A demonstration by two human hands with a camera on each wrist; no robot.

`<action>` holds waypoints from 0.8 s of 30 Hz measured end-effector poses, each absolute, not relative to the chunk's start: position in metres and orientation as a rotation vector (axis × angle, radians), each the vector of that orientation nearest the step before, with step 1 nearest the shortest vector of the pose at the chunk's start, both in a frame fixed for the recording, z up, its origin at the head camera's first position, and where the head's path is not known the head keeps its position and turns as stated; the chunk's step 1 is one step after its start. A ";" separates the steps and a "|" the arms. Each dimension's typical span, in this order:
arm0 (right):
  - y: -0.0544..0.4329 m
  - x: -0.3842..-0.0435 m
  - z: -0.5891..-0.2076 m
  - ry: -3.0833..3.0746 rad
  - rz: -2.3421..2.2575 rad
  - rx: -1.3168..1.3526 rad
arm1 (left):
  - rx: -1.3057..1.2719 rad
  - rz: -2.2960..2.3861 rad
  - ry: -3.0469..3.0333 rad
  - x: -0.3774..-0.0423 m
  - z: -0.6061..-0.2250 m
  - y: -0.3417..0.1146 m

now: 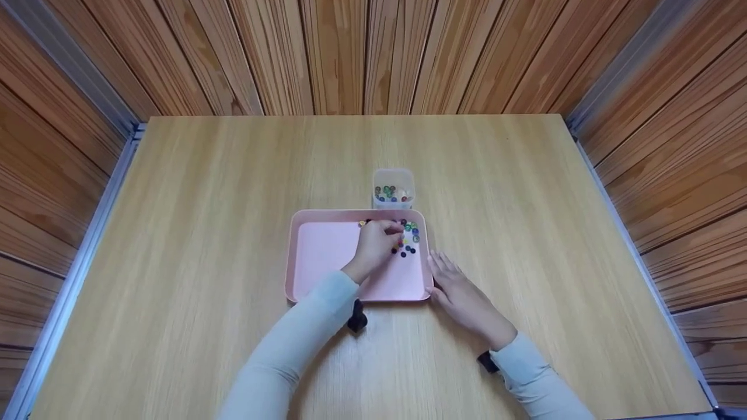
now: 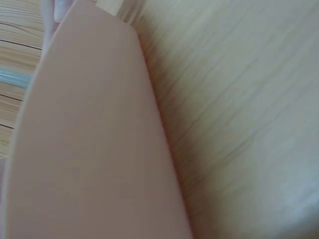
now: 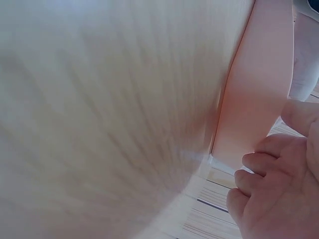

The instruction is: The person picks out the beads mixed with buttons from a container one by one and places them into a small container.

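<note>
Since the head view shows the most, starting there: a pink tray (image 1: 327,256) sits on the table (image 1: 222,233), long axis running left to right. Its beads (image 1: 415,238) are bunched toward the right half, mostly dark, green and blue with a bit of yellow, plus a couple near the far rim on the other side of the left hand (image 1: 376,242). Just beyond the tray's far edge there's a little clear box (image 1: 394,174) with more beads at the bottom, green, blue and reddish. That left hand is reaching into the tray among the beads, fingertips bunched close to the thumb; can't tell if a bead is pinched in there. The right hand (image 1: 464,297) lies along the tray's right side, fingers straight, pointing away from the person, thumb apart at the near corner.

Left wrist view is mostly the tray's outer wall, slanting down to the right, table beside it. Can't tell the grip from this one.

Right wrist view: palm showing, fingers side by side near the tray wall, thumb spread off toward the rim, so nothing's pinched.
</note>
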State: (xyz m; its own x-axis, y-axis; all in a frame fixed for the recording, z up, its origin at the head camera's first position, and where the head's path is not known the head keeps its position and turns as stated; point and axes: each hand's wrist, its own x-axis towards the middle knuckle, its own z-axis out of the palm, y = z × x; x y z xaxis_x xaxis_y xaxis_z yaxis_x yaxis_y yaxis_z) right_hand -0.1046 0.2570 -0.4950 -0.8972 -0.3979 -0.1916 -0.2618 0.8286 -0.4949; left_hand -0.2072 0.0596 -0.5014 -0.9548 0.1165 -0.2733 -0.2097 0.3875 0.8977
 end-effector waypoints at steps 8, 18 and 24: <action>0.258 -0.107 -0.493 2.734 -0.690 -0.529 | -0.049 1.586 2.339 -0.210 -0.504 0.067; 0.260 -0.106 -0.492 2.726 -0.704 -0.534 | 0.121 1.475 2.479 -0.212 -0.505 0.080; 0.259 -0.104 -0.494 2.731 -0.717 -0.557 | 0.109 1.432 2.507 -0.209 -0.506 0.088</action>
State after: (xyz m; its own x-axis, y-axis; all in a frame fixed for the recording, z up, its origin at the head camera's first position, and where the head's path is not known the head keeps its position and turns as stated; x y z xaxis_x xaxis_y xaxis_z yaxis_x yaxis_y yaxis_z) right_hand -0.1042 0.2586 -0.4942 -0.8919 -0.4257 -0.1525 -0.2960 0.8046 -0.5148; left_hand -0.2093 0.0882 -0.5062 -0.9656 0.1882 -0.1796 -0.0591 0.5139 0.8558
